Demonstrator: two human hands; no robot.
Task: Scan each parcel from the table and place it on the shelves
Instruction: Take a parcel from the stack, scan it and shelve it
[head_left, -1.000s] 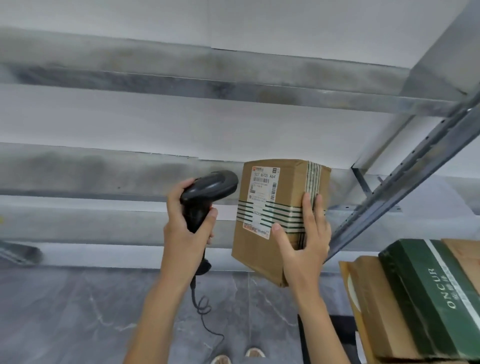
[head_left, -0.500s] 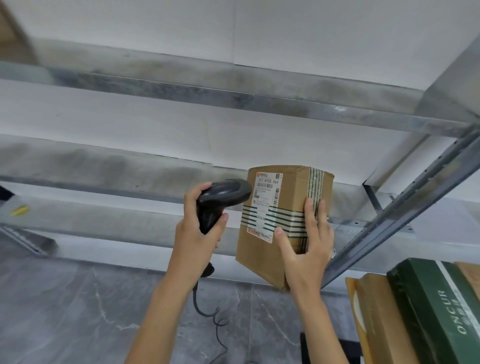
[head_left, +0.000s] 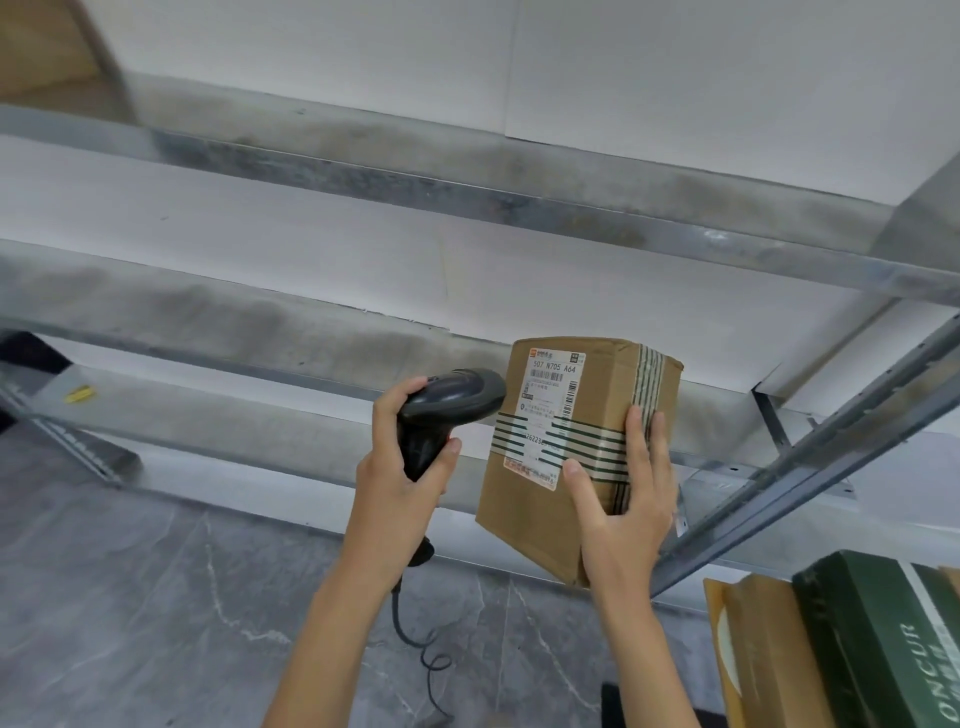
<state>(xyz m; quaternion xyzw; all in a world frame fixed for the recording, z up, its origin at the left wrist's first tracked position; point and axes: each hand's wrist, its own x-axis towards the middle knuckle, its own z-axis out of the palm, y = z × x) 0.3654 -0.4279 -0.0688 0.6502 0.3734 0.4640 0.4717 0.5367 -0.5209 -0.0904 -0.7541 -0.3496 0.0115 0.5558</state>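
A brown cardboard parcel with green-striped tape and a white shipping label is held upright in the air by my right hand, thumb on the label face and fingers on its right side. My left hand grips a black handheld barcode scanner whose head points at the label from the left, almost touching the box. The scanner's coiled cable hangs down below my left wrist. Behind the parcel run the grey metal shelves.
A slanted metal shelf upright stands just right of the parcel. At the bottom right lie a dark green box and a brown paper parcel. A cardboard box corner shows at top left. Grey marble floor lies below.
The view has shifted slightly, so more of the shelves' left side shows. Both hands, scanner and parcel keep the same pose; the scanner head sits slightly closer to the label.
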